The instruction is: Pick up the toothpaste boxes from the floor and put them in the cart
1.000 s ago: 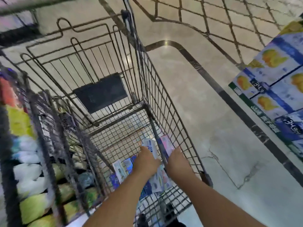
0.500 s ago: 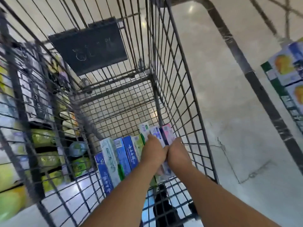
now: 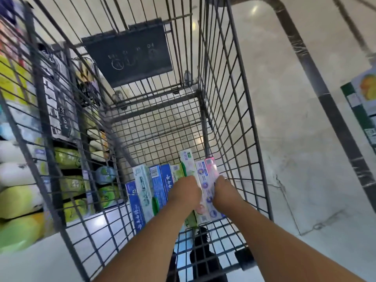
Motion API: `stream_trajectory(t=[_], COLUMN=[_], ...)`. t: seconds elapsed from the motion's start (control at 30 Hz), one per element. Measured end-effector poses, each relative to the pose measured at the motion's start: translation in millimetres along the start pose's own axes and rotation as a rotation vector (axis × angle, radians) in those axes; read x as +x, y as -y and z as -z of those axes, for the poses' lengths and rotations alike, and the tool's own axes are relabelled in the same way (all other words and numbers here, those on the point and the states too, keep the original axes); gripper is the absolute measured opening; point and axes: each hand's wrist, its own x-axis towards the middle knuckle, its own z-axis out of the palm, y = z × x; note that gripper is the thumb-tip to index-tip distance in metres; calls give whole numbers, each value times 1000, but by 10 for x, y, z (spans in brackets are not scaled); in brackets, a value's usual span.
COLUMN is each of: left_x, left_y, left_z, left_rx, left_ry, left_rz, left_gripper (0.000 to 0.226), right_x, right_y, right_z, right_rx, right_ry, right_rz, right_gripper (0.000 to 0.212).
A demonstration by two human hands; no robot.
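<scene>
Both my arms reach down into the grey wire cart (image 3: 227, 110). On its mesh bottom lies a row of several toothpaste boxes: blue and white ones (image 3: 148, 188) to the left, a green-white one (image 3: 188, 163) in the middle, a pink-white one (image 3: 210, 169) at the right. My left hand (image 3: 186, 193) lies over the green-white boxes, fingers curled down onto them. My right hand (image 3: 225, 191) grips the right side of the pink-white boxes. The fingertips of both hands are hidden.
A dark sign plate (image 3: 130, 53) hangs on the cart's far wall. Store shelves with green and white packs (image 3: 67, 157) stand at the left, behind the cart's side. Pale tiled floor (image 3: 305, 159) with a dark stripe runs on the right, with a carton display (image 3: 364, 94) at the edge.
The view has dropped closer into the cart. My hands have moved slightly apart, and more of the pink-white and green-white boxes shows between them on the cart bottom.
</scene>
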Motion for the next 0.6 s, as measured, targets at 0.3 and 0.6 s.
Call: stream_trajectory(t=[0.3, 0.6], left_x=[-1018, -2687], left_y=[483, 633], left_z=[1354, 2566], left_rx=[-53, 106], left_ry=[-176, -392], left_rz=[-110, -107], left_gripper=[59, 79], right_x=[-1008, -2441], right_y=[600, 1171], right_z=[1011, 2126], right_rx=[-294, -497], right_ry=[-244, -564], right_rz=[394, 608], right_gripper=[38, 52])
